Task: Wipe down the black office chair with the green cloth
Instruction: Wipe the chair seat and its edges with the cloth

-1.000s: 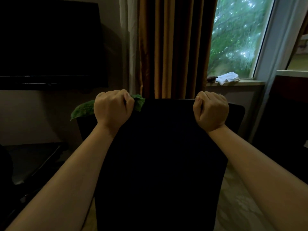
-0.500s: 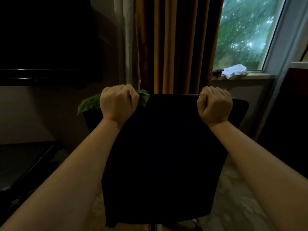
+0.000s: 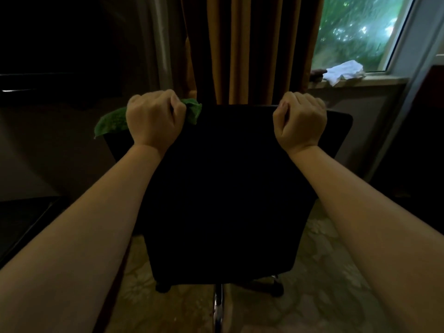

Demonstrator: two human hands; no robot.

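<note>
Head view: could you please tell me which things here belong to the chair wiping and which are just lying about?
Job: black office chair; green cloth; left hand, gripping the cloth at the chair's top edge; right hand, gripping that edge.
Lying about: crumpled white cloth on the windowsill; curtain.

Furnished room of a home or hotel, dimly lit. Floor-length brown curtains (image 3: 252, 49) and a pale sheer (image 3: 163, 44) hang beside a window (image 3: 355, 32) looking onto green foliage; a crumpled white cloth (image 3: 343, 71) lies on the sill (image 3: 379, 81). A dark flat screen (image 3: 60, 44) occupies the left wall, and a black office chair (image 3: 228, 188) on castors stands on floral-patterned carpet (image 3: 336, 296)
</note>
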